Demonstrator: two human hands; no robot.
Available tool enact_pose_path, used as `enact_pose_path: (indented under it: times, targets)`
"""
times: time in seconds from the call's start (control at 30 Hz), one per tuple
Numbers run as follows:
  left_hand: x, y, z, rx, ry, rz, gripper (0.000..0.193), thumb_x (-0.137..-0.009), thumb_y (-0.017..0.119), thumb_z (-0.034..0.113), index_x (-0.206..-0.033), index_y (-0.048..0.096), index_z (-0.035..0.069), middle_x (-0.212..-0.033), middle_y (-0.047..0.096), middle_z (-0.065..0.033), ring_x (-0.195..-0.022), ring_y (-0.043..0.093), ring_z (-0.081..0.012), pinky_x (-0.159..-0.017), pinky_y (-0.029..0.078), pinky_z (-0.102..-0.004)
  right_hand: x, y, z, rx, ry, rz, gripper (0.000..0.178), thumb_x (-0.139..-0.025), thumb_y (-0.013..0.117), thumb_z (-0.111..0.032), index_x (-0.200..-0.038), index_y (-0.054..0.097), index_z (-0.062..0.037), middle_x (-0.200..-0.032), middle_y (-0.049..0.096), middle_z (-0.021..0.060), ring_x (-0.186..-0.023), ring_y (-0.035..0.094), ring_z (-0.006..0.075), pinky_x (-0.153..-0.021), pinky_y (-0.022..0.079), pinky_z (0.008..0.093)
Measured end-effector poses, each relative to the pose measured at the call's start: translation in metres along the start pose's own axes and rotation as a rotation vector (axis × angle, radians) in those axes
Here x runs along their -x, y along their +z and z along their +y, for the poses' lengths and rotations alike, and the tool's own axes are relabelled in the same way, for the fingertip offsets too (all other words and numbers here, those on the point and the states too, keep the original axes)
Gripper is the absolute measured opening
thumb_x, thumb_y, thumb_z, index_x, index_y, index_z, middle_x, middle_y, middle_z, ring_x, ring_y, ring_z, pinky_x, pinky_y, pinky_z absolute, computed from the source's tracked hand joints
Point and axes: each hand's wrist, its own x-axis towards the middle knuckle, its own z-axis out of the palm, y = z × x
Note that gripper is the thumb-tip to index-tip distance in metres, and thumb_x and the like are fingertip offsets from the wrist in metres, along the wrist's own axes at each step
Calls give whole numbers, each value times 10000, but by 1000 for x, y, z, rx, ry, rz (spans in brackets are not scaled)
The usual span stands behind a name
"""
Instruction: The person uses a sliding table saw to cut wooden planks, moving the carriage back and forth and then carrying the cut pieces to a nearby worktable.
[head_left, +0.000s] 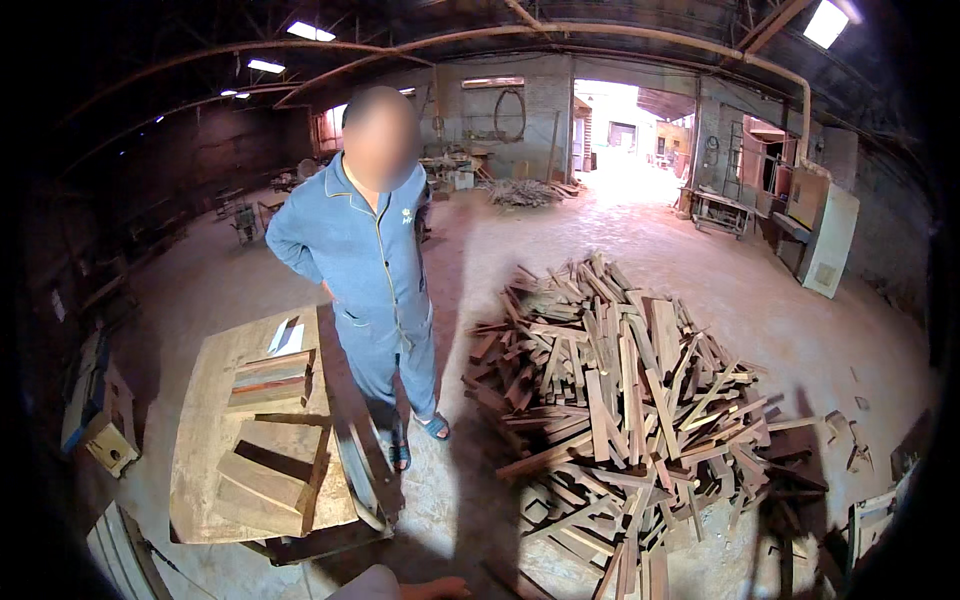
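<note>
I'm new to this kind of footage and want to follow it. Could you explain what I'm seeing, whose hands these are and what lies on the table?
There's no machine here: a person works bare-handed. This one picture comes from a fisheye camera on that person's head, so straight edges bend. What seems to be the wearer's left hand just shows at the bottom; it's cut off, so I can't tell whether it holds anything. The right hand is out of view. The wooden table bears thick wood pieces, narrow strips and something white and flat. Beside it stands another person in blue; rightward lies a big heap of wood.
</note>
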Motion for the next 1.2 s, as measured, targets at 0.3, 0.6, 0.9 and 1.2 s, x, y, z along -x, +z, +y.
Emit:
enact_pose_path:
  times: [0.3, 0.6, 0.9, 1.2]
  targets:
    - [8, -18, 31, 94, -9, -91, 492, -908, 591, 479, -1106, 730, 51, -1106, 710, -216, -1028, 666, -390, -893, 504, -500, 4, 1, 6, -4, 28, 10, 270, -925, 526, -228, -1154, 500, -89, -852, 605, 137, -719, 551, 266, -637, 459, 392]
    - [15, 11, 10, 52, -30, -27, 586, -925, 576, 487, -1202, 677, -19, -1206, 675, -253, -1132, 633, -413, -967, 486, -505, 9, 5, 15, -31, 22, -23, 234, -933, 526, -247, -1110, 513, -94, -815, 595, 123, -682, 534, 252, -609, 448, 385]
    - [24, 27, 34, 65, -4, -76, 564, -929, 567, 501, -1157, 685, -1, -1127, 682, -226, -1063, 643, -380, -914, 494, -495, 14, -2, 34, -61, 8, -37, 207, -942, 526, -265, -1066, 527, -99, -779, 584, 109, -646, 518, 239, -581, 436, 378]
    - [30, 33, 70, 58, 5, -109, 527, -919, 576, 510, -1086, 699, 26, -1026, 688, -187, -963, 654, -340, -840, 502, -487, 23, -7, 51, -87, 1, -38, 193, -951, 526, -284, -1022, 540, -104, -742, 574, 95, -609, 501, 226, -554, 425, 371]
